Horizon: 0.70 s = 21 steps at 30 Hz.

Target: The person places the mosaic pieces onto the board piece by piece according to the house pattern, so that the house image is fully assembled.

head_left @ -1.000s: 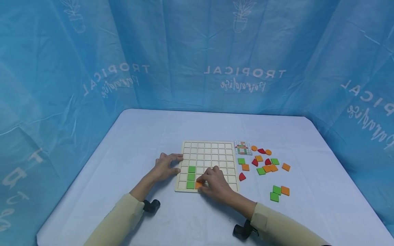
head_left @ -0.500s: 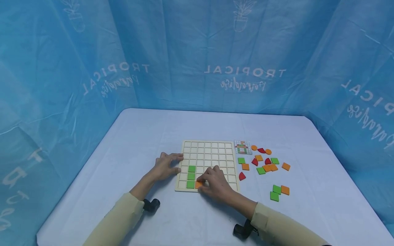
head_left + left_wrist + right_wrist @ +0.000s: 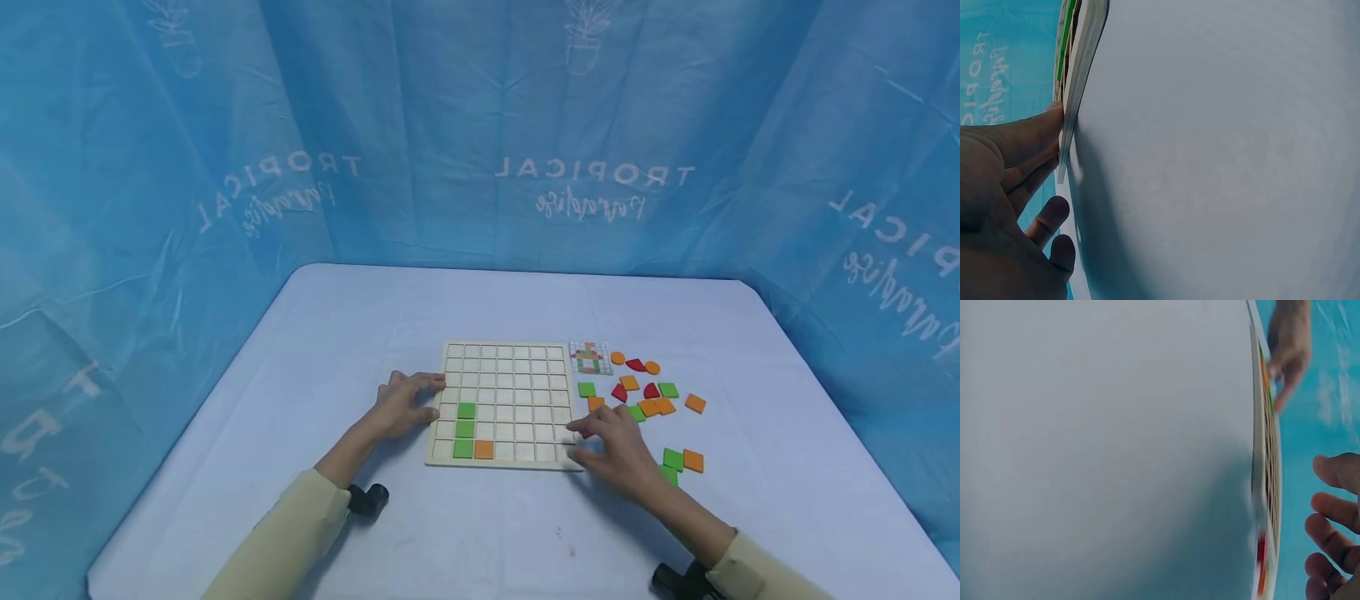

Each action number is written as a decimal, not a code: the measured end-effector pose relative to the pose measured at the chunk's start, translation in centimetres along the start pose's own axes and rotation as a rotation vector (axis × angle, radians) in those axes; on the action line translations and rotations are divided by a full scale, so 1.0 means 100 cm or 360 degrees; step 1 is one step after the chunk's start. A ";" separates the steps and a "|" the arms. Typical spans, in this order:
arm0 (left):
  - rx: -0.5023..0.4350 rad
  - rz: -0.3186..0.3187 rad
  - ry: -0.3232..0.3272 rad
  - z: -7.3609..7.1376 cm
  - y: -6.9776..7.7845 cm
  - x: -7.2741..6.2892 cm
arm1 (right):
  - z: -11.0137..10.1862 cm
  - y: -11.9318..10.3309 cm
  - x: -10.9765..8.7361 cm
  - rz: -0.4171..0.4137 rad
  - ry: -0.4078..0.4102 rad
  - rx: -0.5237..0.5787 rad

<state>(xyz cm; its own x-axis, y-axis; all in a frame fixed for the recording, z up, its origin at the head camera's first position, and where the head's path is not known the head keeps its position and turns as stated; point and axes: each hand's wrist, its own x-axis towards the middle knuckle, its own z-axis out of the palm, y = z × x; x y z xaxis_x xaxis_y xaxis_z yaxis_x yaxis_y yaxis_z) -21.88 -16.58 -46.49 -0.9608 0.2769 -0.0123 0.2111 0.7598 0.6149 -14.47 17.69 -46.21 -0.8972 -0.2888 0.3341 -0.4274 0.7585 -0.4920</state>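
A pale wooden grid board [image 3: 501,468] lies on the table. Three green square tiles [image 3: 465,428] form a column in its lower left, and an orange square tile [image 3: 484,450] sits beside the lowest one. My left hand [image 3: 402,408] rests its thumb and fingertips on the board's left edge. In the left wrist view, the thumb of that left hand [image 3: 1004,169] touches the board's side [image 3: 1079,69]. My right hand [image 3: 617,450] is over the board's lower right edge, thumb and fingers apart with nothing between them. The right wrist view also shows this right hand's loose fingers [image 3: 1335,531].
A pattern card [image 3: 591,358] lies at the board's upper right corner. Loose tiles are scattered to the right: orange discs [image 3: 652,367], red wedge pieces [image 3: 619,392], and orange and green squares [image 3: 668,390]. Another small cluster, with an orange square [image 3: 693,461], lies nearer the right forearm.
My right hand has let go of the orange square, leaving it in the bottom row, and has moved right to the board's edge. My left hand has stayed in place.
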 end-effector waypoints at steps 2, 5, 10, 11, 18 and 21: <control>-0.0009 -0.0001 -0.0001 0.000 0.000 0.000 | -0.013 0.014 -0.008 0.0093 0.0020 -0.0038; -0.0018 -0.0001 -0.0003 0.000 0.000 0.000 | -0.032 0.032 -0.019 0.0251 0.0007 -0.0070; -0.0011 0.0020 -0.0005 0.000 0.000 0.000 | -0.055 0.058 -0.034 0.0497 -0.0063 -0.0109; -0.0011 0.0024 -0.0006 0.000 0.001 -0.001 | -0.058 0.063 -0.036 0.0530 -0.0085 -0.0122; -0.0010 0.0013 -0.0012 0.000 0.001 -0.001 | -0.070 0.091 -0.051 0.0663 -0.0193 -0.0190; 0.0003 0.0013 -0.0007 0.000 0.000 -0.001 | -0.072 0.099 -0.055 0.0699 -0.0200 -0.0194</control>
<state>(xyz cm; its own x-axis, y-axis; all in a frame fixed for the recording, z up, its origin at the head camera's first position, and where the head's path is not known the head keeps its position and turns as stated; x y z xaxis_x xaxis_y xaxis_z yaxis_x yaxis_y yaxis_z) -21.78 -16.59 -46.52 -0.9582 0.2859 -0.0109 0.2194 0.7587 0.6134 -12.91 31.01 -47.08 -0.9999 0.0120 0.0118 0.0051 0.8854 -0.4647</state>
